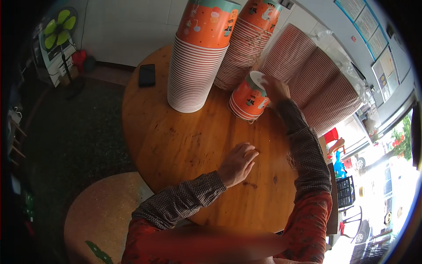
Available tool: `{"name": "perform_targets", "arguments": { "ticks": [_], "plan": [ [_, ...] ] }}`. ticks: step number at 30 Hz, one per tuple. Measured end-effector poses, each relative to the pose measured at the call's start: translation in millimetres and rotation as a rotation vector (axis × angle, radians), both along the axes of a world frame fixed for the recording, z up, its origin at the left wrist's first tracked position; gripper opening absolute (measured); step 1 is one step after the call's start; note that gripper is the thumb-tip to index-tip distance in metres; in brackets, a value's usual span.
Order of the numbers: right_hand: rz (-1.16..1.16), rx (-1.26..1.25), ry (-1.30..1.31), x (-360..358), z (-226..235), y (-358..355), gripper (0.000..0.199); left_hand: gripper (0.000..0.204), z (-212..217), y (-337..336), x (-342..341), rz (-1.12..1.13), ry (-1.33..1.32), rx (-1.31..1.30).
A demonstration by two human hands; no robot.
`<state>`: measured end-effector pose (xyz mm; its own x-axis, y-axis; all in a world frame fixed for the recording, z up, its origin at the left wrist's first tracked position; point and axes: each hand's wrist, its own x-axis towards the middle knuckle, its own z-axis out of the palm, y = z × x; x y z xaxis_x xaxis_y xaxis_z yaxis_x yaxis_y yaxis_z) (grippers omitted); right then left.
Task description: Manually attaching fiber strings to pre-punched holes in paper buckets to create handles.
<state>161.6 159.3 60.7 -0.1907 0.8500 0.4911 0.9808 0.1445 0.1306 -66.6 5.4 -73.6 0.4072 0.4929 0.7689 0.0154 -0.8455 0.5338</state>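
A short stack of orange paper tubs [248, 99], bottoms up with white rims below, stands on the round wooden table [176, 136]. My right hand [276, 89] reaches over its right side, close to the pale bottom of the top tub. Its fingers are dark and partly hidden, so I cannot make out whether they grip the tub. My left hand [239, 165] hovers over or rests on the wood nearer to me, empty, fingers loosely bent and apart. A tall stack of the same tubs [195, 66] rises left of the short one, with another tall stack [246, 48] behind.
Plastic-wrapped stacks of tubs [314, 70] lean at the table's back right. A black phone-like object [147, 75] lies near the far left edge. A round stool [103, 211] stands at lower left, and a green-bladed fan [60, 28] stands by the wall.
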Motion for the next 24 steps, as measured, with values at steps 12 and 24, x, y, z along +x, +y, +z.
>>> {"name": "perform_targets", "arguments": {
  "ticks": [12, 24],
  "plan": [
    [0.453, 0.427, 0.176, -186, 175, 54, 0.024, 0.037, -19, 26, 5, 0.099, 0.017, -0.013],
    [0.189, 0.396, -0.522, -184, 203, 121, 0.018, 0.033, -19, 26, 1, 0.124, 0.028, -0.016]
  ]
}}
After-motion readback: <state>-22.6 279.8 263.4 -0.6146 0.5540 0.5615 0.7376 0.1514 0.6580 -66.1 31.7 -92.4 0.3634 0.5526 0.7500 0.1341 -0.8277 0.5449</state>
